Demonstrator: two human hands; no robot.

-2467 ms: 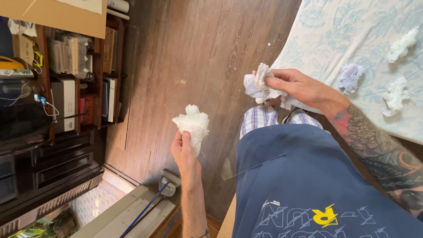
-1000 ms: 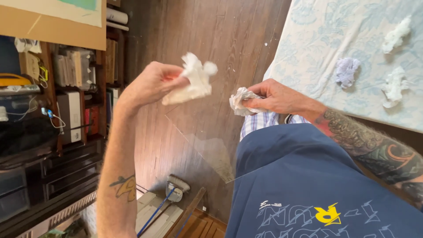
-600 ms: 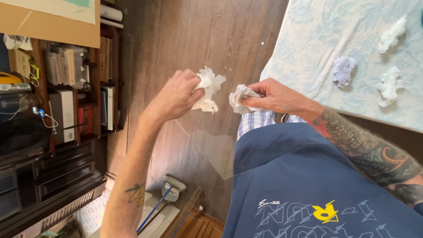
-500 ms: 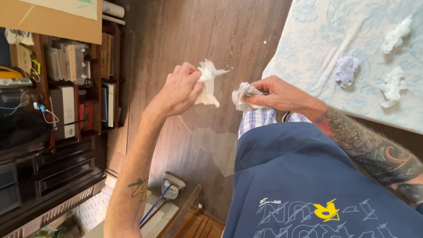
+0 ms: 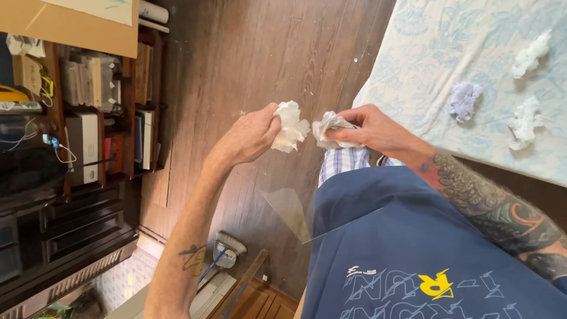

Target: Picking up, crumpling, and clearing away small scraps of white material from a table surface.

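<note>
Pale blue patterned bedspread (image 5: pixel 460 53) cut off at top and right edges, dark wooden shelf unit (image 5: pixel 88 118) contents too small to tell, white crumpled tissue (image 5: pixel 332 129) partly hidden by right-hand fingers (image 5: pixel 354 127)

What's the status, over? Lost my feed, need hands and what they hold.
Left hand pinching white crumpled wad. Right hand gripping second wad. Wads close, not touching. Nothing between them; dark wood floor below.

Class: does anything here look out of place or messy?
Yes. Three crumpled wads lie scattered on the patterned bedcover, and white specks dot the wooden floor. Each hand, left and right, grips another crumpled wad.
</note>
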